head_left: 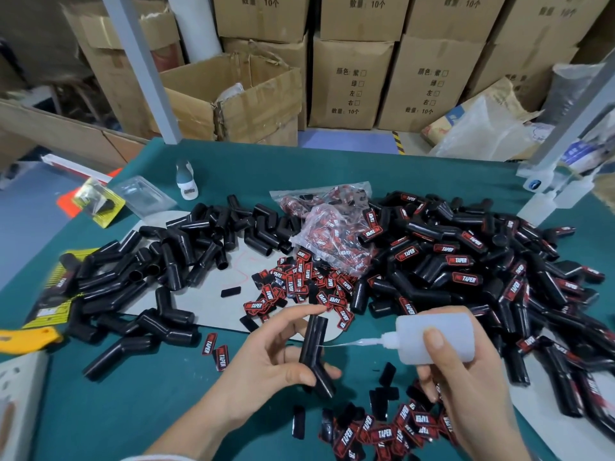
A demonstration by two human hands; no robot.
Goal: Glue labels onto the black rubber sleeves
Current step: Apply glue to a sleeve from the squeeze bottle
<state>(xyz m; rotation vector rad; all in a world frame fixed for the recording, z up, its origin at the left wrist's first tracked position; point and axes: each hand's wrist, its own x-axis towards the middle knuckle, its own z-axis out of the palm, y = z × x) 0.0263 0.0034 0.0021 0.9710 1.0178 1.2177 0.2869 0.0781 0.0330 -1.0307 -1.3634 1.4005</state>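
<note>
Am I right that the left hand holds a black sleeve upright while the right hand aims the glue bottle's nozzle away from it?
Not quite. In the head view the right hand points the glue bottle nozzle toward the black sleeve, which the left hand holds upright.

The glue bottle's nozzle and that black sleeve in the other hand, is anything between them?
Nothing visible. The right hand aims the glue bottle sideways, its thin nozzle reaching the sleeve held upright in the left hand; only open air lies along it.

Small factory packing workshop, stacked printed cartons (349,81) behind, green worktable (139,404) heaped with black rubber sleeves (466,261)
</note>
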